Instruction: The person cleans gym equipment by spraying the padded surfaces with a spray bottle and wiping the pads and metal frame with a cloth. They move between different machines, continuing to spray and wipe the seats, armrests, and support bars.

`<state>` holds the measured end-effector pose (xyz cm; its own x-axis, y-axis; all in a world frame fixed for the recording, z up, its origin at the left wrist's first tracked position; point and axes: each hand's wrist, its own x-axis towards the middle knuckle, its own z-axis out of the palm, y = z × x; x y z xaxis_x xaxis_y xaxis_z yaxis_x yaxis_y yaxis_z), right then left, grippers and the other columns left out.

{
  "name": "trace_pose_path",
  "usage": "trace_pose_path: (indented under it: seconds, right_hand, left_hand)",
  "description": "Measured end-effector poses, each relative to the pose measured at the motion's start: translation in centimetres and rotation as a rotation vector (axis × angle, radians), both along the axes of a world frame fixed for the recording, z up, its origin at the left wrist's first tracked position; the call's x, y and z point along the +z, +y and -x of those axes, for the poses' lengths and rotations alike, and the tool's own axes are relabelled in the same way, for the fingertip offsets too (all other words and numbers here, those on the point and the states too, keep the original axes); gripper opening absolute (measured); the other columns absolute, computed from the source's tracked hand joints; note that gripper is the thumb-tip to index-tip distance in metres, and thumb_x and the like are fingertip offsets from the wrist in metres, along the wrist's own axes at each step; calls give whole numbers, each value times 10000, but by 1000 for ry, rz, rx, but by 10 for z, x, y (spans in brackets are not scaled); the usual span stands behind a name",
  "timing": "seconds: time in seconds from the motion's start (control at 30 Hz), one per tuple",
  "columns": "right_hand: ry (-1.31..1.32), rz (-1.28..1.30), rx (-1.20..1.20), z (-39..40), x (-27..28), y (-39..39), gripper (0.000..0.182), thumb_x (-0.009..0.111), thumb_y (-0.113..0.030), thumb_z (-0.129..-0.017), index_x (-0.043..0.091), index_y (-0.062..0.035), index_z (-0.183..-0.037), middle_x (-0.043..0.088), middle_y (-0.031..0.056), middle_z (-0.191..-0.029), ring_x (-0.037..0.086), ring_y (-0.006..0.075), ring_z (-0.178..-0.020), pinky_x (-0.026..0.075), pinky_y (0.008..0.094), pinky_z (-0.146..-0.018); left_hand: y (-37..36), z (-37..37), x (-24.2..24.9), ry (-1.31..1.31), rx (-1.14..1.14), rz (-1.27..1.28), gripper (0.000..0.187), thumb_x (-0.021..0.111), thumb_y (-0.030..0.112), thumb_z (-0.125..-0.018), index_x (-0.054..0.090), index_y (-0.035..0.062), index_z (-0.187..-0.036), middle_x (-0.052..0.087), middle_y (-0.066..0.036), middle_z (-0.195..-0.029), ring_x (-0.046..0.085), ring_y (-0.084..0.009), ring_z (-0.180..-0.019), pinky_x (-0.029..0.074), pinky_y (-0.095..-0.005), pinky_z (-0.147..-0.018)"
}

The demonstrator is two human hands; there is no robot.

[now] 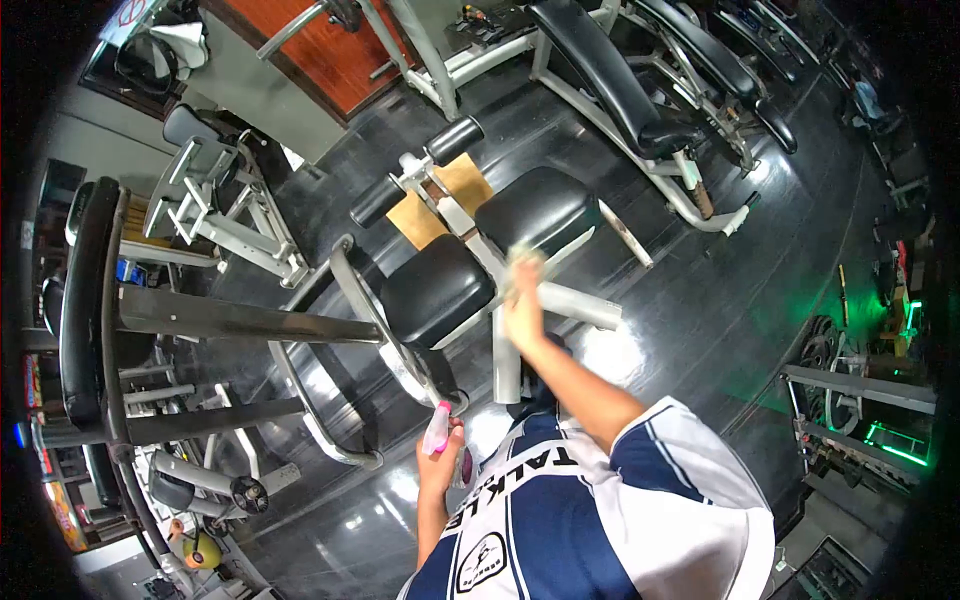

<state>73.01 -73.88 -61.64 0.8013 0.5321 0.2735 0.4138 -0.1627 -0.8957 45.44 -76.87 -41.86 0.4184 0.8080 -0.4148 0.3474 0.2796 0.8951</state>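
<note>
My left hand (pixel 436 470) is wrapped round a small clear spray bottle (pixel 437 432) with a pink top, held low beside my shirt. Stretched forward, my right hand (pixel 522 315) is closed on a pale cloth (pixel 525 258), both smeared by motion. The cloth overlaps the inner edge of the right black seat pad (pixel 540 208) and the grey metal frame of the bench. A matching left seat pad (pixel 437 292) lies just to the left of that hand. Beyond the pads are two black foam rollers, the nearer one (pixel 375 200) on the left.
A grey tubular frame (pixel 350 285) stands close on the left, with a tall black backrest (pixel 90 300) behind it. Padded benches (pixel 600 70) stand at the upper right. A weight rack (pixel 860 390) is at the far right. Dark shiny floor (pixel 690 310) lies between.
</note>
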Motion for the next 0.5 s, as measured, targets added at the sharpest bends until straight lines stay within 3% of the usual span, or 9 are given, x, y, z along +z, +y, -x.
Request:
trace_pose_path:
  seconds: [0.03, 0.07, 0.1, 0.13, 0.17, 0.2, 0.3, 0.43, 0.5]
  right_hand:
    - [107, 113, 146, 23, 23, -1, 760, 530, 14, -801, 299, -41, -1522, 215, 273, -1581, 169, 386, -1490, 190, 422, -1212]
    - [216, 228, 290, 37, 48, -4, 724, 527, 5, -815, 332, -43, -1510, 271, 287, -1557, 238, 391, -1472, 236, 418, -1197]
    - [347, 138, 250, 32, 30, -1, 655, 532, -9, -829, 393, -36, -1469, 377, 283, -1490, 344, 392, -1411, 303, 417, -1155]
    - [474, 43, 210, 17, 34, 5, 590, 536, -24, -843, 453, -30, -1427, 482, 279, -1423, 450, 392, -1350, 370, 417, -1113]
    - [493, 197, 186, 0, 39, 4, 459, 549, -59, -867, 537, -6, -1323, 635, 240, -1235, 594, 383, -1183, 456, 408, -1010]
    - [623, 154, 198, -13, 37, 4, 422, 551, -55, -860, 568, -19, -1281, 683, 162, -1164, 637, 304, -1114, 476, 372, -965]
    - [750, 132, 316, -49, 71, -18, 392, 512, -63, -863, 620, -57, -1239, 677, 52, -1132, 623, 164, -1030, 477, 299, -917]
    - [859, 154, 230, -58, 100, -63, 334, 563, -179, -940, 623, -54, -1243, 664, 48, -1147, 602, 159, -1070, 466, 311, -932]
    - [907, 0, 83, -53, 99, -79, 350, 604, -244, -959, 619, -55, -1253, 660, 41, -1155, 594, 152, -1079, 459, 310, -938]
  left_hand:
    - [1, 3, -6, -10, 9, 5, 316, 730, 273, -878, 682, 3, -1035, 660, -18, -864, 592, -104, -791, 481, -272, -727]
    - [4, 10, -13, 10, -43, 35, 436, 721, 247, -889, 583, 10, -1229, 658, -50, -975, 606, -120, -839, 502, -277, -745]
    - [4, 15, -17, 31, -97, 63, 604, 713, 220, -901, 485, 16, -1422, 655, -83, -1085, 620, -137, -886, 522, -282, -764]
    - [3, 15, -17, 22, -90, 63, 604, 713, 220, -901, 485, 16, -1422, 655, -83, -1085, 620, -137, -886, 522, -282, -764]
    - [3, 16, -16, -21, -74, 62, 604, 713, 220, -899, 486, 16, -1421, 654, -83, -1091, 624, -140, -902, 525, -283, -771]
    - [4, 18, -15, -62, -61, 61, 604, 714, 220, -898, 488, 17, -1420, 653, -83, -1098, 627, -143, -918, 527, -283, -777]
    - [5, 26, -12, -51, -66, 80, 588, 718, 226, -896, 503, 18, -1402, 648, -82, -1113, 626, -145, -953, 536, -289, -770]
    - [5, 36, -22, -75, -53, 83, 561, 726, 241, -891, 532, 21, -1369, 655, -78, -1099, 633, -145, -944, 547, -300, -760]
    - [9, 37, -32, -66, -60, 98, 544, 729, 245, -888, 547, 17, -1347, 660, -75, -1086, 637, -144, -926, 548, -302, -762]
